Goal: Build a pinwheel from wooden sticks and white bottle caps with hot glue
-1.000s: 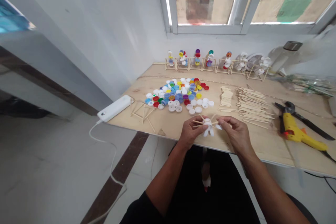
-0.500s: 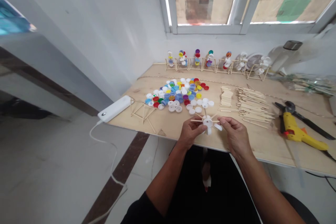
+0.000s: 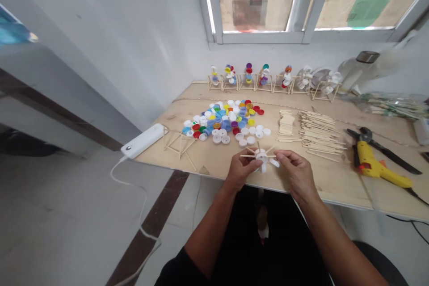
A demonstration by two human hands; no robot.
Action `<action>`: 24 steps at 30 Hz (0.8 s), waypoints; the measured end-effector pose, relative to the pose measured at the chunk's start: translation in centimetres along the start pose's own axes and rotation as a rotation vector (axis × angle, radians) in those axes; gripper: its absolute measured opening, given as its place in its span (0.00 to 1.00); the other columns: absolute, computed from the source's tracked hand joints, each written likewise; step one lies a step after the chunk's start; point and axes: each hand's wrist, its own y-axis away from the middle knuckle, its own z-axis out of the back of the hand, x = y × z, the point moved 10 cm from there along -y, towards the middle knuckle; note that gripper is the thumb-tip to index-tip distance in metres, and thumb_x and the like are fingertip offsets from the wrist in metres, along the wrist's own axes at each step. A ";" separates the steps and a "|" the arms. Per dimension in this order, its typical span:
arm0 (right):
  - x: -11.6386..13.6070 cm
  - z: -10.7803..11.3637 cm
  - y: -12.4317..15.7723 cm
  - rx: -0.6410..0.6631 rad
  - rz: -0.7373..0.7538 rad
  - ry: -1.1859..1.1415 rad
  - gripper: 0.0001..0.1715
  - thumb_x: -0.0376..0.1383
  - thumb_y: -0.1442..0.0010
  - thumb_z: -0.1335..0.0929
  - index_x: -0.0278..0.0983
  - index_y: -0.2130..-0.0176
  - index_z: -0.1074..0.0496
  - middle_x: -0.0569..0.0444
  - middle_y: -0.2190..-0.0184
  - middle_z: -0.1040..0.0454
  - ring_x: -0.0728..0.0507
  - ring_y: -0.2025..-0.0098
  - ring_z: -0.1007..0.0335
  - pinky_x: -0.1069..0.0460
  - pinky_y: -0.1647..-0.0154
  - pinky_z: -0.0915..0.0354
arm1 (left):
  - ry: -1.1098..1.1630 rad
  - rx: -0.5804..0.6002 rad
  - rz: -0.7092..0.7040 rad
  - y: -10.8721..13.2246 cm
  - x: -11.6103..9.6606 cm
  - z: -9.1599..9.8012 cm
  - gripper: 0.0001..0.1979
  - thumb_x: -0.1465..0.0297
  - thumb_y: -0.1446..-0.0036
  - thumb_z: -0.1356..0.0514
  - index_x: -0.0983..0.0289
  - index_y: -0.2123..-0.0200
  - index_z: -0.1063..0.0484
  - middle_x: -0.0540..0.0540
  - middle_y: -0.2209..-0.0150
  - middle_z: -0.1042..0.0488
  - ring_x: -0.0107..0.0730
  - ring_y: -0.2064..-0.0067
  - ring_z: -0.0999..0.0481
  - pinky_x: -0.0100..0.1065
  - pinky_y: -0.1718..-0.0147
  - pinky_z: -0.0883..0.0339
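Observation:
Both my hands hold a small wheel (image 3: 261,157) made of white bottle caps with thin wooden sticks radiating from its hub, just above the near edge of the plywood board (image 3: 221,161). My left hand (image 3: 239,170) pinches it from the left and below. My right hand (image 3: 295,172) pinches a white cap at a stick's end on the wheel's right side. Beyond the wheel lies a heap of coloured and white bottle caps (image 3: 224,120).
Stacks of wooden sticks (image 3: 318,136) lie to the right, then a yellow glue gun (image 3: 375,165) and pliers (image 3: 385,145). A row of finished cap wheels on stands (image 3: 268,78) lines the wall. A stick frame (image 3: 179,143) and white power bank (image 3: 142,140) sit left.
The wheel has been turned upright so its hub and spokes face me. Both hands keep their grip; the view has shifted slightly.

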 end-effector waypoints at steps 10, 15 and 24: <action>2.6 0.7 0.5 0.094 0.204 0.323 0.18 0.47 0.46 0.32 0.38 0.62 0.23 0.51 0.64 0.21 0.43 0.62 0.27 0.49 0.59 0.34 | -0.043 -0.056 -0.016 -0.1 0.0 0.5 0.16 0.64 0.63 0.28 0.66 0.71 0.25 0.53 0.69 0.24 0.29 0.68 0.28 0.30 0.66 0.35; 6.9 6.1 0.3 -0.056 0.339 0.529 0.15 0.44 0.44 0.33 0.40 0.60 0.25 0.51 0.59 0.23 0.40 0.54 0.29 0.45 0.49 0.38 | -0.037 -0.069 -0.009 -0.1 0.0 0.6 0.16 0.65 0.63 0.28 0.66 0.71 0.26 0.51 0.71 0.25 0.27 0.70 0.29 0.28 0.69 0.37; 8.4 17.6 -1.8 -0.338 0.502 1.357 0.26 0.45 0.43 0.38 0.32 0.52 0.28 0.39 0.54 0.25 0.34 0.51 0.32 0.42 0.49 0.39 | -0.034 -0.076 -0.009 0.0 0.0 0.5 0.16 0.66 0.62 0.29 0.65 0.68 0.24 0.51 0.71 0.23 0.28 0.69 0.27 0.29 0.67 0.36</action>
